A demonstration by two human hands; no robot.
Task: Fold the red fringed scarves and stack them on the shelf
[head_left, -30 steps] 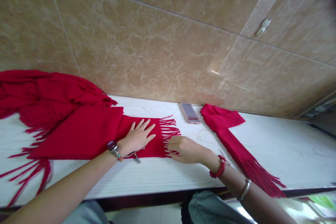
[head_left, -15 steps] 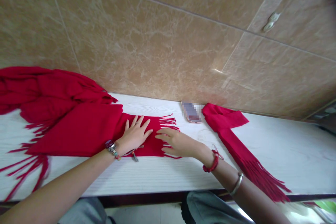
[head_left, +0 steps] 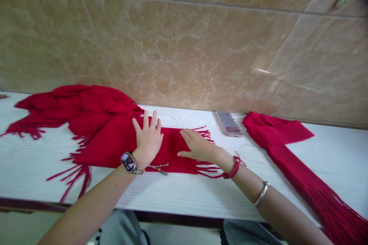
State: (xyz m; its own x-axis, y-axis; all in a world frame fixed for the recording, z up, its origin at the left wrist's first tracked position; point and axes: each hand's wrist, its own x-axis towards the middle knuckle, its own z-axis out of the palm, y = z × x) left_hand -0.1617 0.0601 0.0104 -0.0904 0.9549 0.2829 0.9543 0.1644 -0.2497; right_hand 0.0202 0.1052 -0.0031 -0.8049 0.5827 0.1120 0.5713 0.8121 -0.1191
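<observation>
A red fringed scarf [head_left: 175, 153] lies folded on the white tabletop, with tassels at its right end and more at its lower left. My left hand [head_left: 148, 138] is spread over the scarf's upper layer near its right edge, fingers pointing away from me. To its right, my right hand [head_left: 198, 145] rests over the tasselled end, fingers stretched out and thumb apart. Neither hand grips the cloth. I wear a smartwatch [head_left: 128, 162] on the left wrist and a red braided bracelet [head_left: 233, 167] on the right one.
Bunched red cloth [head_left: 89, 103] lies at the back left. A phone [head_left: 229, 123], partly blurred out, is by the tiled wall [head_left: 178, 53]. Right of it, another red scarf [head_left: 290, 160] lies folded, its fringe toward the front edge. The white table [head_left: 178, 195] ends close to my knees.
My left hand has moved back and leftward over the scarf's upper layer. My right hand has come further onto the tasselled end. The camera view has turned left.
</observation>
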